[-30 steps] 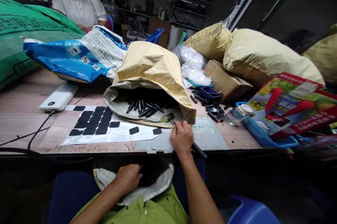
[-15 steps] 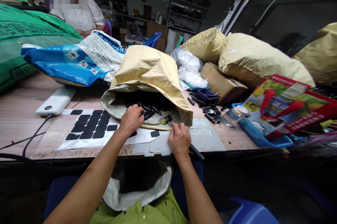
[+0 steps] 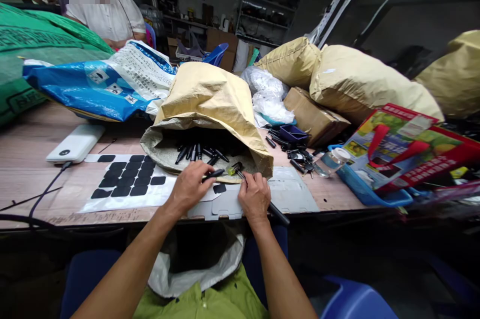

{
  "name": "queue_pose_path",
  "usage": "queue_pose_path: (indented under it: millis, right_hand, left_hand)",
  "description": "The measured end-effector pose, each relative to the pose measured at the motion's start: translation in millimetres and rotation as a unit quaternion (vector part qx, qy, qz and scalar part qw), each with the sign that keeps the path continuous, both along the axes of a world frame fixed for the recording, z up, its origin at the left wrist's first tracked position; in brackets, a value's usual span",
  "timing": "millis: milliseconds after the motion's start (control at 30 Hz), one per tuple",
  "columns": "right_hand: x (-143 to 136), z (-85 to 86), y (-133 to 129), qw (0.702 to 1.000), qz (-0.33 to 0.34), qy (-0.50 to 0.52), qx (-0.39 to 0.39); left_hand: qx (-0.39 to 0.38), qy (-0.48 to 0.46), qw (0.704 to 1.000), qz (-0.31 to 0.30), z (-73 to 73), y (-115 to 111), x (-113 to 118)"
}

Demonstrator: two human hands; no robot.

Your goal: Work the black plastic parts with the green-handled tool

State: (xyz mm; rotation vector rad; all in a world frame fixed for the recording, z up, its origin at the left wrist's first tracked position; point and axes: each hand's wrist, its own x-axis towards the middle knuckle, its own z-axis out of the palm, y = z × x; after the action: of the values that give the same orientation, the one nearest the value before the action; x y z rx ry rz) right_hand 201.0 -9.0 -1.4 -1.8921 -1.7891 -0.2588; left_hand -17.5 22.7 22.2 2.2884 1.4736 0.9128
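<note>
Nearest to us, an open white sack [image 3: 195, 271] sags in our lap below the table edge. Just above it our left hand [image 3: 189, 188] rests on the tabletop with its fingers pinched on a small black plastic part [image 3: 213, 174], which pokes out rightward from the fingertips, over the white backing sheet. Beside it our right hand [image 3: 255, 197] is closed around a thin screwdriver-like tool [image 3: 278, 213]: the dark handle runs out behind the wrist, and the working end, near a small yellow-green piece [image 3: 233, 171], points toward the mouth of the tan sack.

The black part looks light, stiff and smooth, a slim moulded piece. We judge it would slip under a loose pinch, so a hold across its middle, leaving the free end clear, seems best. It does not look fragile.

On the wooden table [image 3: 33, 159] to the left lie a sheet of black adhesive pads [image 3: 125, 183] and a white power bank [image 3: 75, 143] with its cable. The tan sack [image 3: 208, 109] lies on its side, with more of the black parts [image 3: 197, 153] spilling inside its mouth. To the right are loose keys and dark bits [image 3: 300, 159], then a blue tray holding a red printed bag [image 3: 397, 144]. Farther back sit a cardboard box [image 3: 315, 116], stuffed tan sacks [image 3: 360, 81], a blue-and-white bag [image 3: 97, 84] and a seated person [image 3: 108, 14].
</note>
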Motion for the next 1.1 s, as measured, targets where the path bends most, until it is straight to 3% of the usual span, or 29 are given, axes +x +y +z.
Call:
queue_pose_path:
  millis: [100,300,533,667,1100]
  right_hand:
    - [-0.3,-0.2,-0.3,1.0,-0.003,0.002,-0.001]
    - [3.7,1.8,4.7,0.999,0.007,0.027,-0.025]
    - [8.4,20.5,-11.1,0.98,0.092,0.173,0.028]
    - [5.2,28.0,-29.4,0.957,0.162,0.242,0.008]
    - [-8.6,30.3,-44.9,0.963,0.178,0.203,-0.013]
  left_hand:
    - [-0.044,-0.014,0.998,-0.053,-11.3,-15.2,13.5]
    - [-0.056,-0.044,0.997,-0.038,-28.8,-15.5,19.1]
    - [-0.057,-0.066,0.996,-0.024,-26.8,-14.5,19.3]
    - [-0.058,-0.075,0.995,-0.022,-27.2,-14.9,20.0]
    - [-0.062,-0.095,0.993,-0.023,-26.3,-14.6,20.3]
